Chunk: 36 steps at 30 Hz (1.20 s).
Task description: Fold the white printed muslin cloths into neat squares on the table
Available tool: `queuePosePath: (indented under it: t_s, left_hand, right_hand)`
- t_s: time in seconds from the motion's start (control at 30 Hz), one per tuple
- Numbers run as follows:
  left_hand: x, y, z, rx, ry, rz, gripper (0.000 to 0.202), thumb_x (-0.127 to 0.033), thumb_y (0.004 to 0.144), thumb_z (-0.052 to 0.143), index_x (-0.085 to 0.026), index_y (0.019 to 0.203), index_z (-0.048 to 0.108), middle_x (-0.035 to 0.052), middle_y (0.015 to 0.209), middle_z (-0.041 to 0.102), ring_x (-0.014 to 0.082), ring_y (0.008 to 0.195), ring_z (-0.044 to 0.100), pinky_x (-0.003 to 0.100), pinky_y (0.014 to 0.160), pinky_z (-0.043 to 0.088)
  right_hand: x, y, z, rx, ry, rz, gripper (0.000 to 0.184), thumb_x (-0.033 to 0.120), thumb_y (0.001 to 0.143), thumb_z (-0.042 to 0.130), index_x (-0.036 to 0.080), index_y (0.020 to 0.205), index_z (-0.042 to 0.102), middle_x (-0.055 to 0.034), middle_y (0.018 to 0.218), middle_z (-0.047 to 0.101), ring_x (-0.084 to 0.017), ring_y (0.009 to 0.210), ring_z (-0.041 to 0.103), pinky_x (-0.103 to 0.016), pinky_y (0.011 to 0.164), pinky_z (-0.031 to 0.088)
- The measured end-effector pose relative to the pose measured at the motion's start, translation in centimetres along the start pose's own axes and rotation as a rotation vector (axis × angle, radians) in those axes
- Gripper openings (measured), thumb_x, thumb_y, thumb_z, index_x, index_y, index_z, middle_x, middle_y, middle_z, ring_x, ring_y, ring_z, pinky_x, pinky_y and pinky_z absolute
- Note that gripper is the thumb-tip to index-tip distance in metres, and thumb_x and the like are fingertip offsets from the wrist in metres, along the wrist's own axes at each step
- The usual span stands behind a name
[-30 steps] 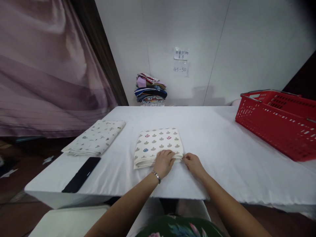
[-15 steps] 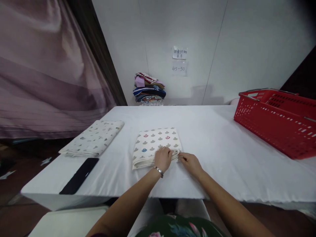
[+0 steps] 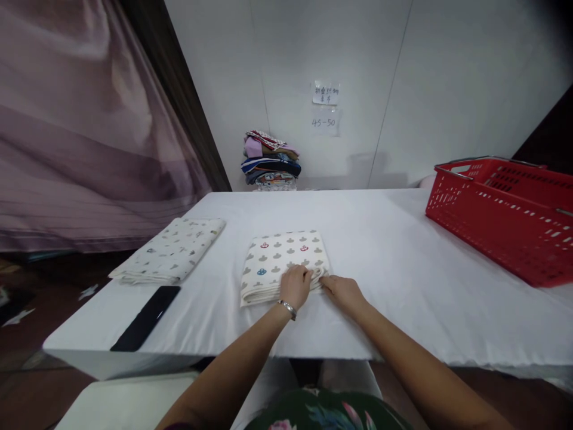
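A folded white cloth (image 3: 282, 257) with grey, red and blue motifs lies on the table in front of me. Closed over its near edge, right of the middle, is my left hand (image 3: 295, 286), gripping the folded layers; a silver bracelet circles that wrist. At the cloth's near right corner, my right hand (image 3: 344, 292) has its fingers pressed together on the layers. The tips of those fingers are partly hidden by the fabric.
Another folded patterned cloth (image 3: 174, 251) lies at the left, with a black phone (image 3: 146, 318) nearer me. A red basket (image 3: 501, 224) stands at the right of the white-covered table (image 3: 380, 239). Folded textiles (image 3: 271, 161) are stacked by the back wall.
My right hand has moved slightly left, tucking its fingers further into the cloth's corner. My left hand keeps nearly the same place.
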<state>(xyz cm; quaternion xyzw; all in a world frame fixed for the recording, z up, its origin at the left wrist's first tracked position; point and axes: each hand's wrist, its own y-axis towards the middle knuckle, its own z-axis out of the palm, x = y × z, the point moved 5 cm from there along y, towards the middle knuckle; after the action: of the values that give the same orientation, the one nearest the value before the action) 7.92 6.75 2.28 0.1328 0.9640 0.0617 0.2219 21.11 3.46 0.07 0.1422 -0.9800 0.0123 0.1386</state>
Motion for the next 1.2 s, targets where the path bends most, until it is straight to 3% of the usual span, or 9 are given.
queuePosePath:
  t_s: [0.17,0.43,0.67,0.87,1.03,1.2]
  left_hand:
    - [0.0,-0.1,-0.1,-0.012,-0.009,0.025,0.025,-0.031,0.087,0.042,-0.018,0.071,0.056,0.0023,0.076,0.059,0.0158,0.075,0.052,0.028,0.066,0.034]
    - [-0.4,-0.7,-0.3,-0.017,0.014,0.086,0.023,-0.031,0.087,0.043,-0.018,0.072,0.055,0.0028,0.078,0.059,0.0159,0.077,0.051,0.029,0.069,0.034]
    - [0.0,-0.4,0.1,-0.021,0.003,0.017,0.025,-0.032,0.088,0.041,-0.018,0.071,0.055,0.0027,0.076,0.059,0.0156,0.074,0.051,0.028,0.068,0.034]
    - [-0.2,-0.3,0.1,-0.015,0.012,0.014,0.026,-0.033,0.087,0.041,-0.018,0.072,0.056,0.0028,0.076,0.059,0.0160,0.075,0.051,0.028,0.068,0.035]
    - [-0.2,-0.3,0.0,-0.022,-0.012,-0.007,0.026,-0.032,0.087,0.041,-0.018,0.071,0.055,0.0027,0.076,0.059,0.0158,0.074,0.052,0.028,0.069,0.035]
    - [-0.2,-0.4,0.1,-0.018,-0.005,-0.012,0.023,-0.031,0.087,0.042,-0.019,0.071,0.055,0.0027,0.076,0.059,0.0160,0.075,0.052,0.028,0.068,0.035]
  right_hand:
    - [0.3,0.1,-0.5,-0.044,-0.038,-0.073,0.025,0.025,0.089,0.037,0.023,0.098,0.060,-0.0054,0.089,0.064,-0.017,0.076,0.057,-0.024,0.058,0.035]
    - [-0.6,-1.3,-0.1,-0.107,-0.006,-0.097,0.028,0.024,0.090,0.036,0.023,0.101,0.061,-0.0051,0.082,0.063,-0.016,0.072,0.054,-0.023,0.058,0.034]
    - [-0.9,-1.0,0.2,-0.046,0.087,-0.106,0.028,0.025,0.088,0.037,0.025,0.107,0.058,-0.0030,0.093,0.065,-0.016,0.080,0.058,-0.024,0.066,0.038]
    - [-1.2,-0.9,-0.4,-0.134,0.201,-0.060,0.030,0.026,0.090,0.035,0.025,0.109,0.057,-0.0016,0.101,0.064,-0.015,0.089,0.058,-0.023,0.073,0.040]
    - [-0.6,-0.2,-1.0,-0.062,0.031,-0.036,0.031,0.029,0.091,0.034,0.026,0.111,0.057,-0.0037,0.092,0.064,-0.016,0.079,0.058,-0.023,0.061,0.037]
    - [-0.3,0.5,-1.0,0.027,0.061,-0.105,0.030,0.025,0.087,0.040,0.029,0.109,0.059,-0.0016,0.101,0.064,-0.019,0.085,0.058,-0.024,0.067,0.037]
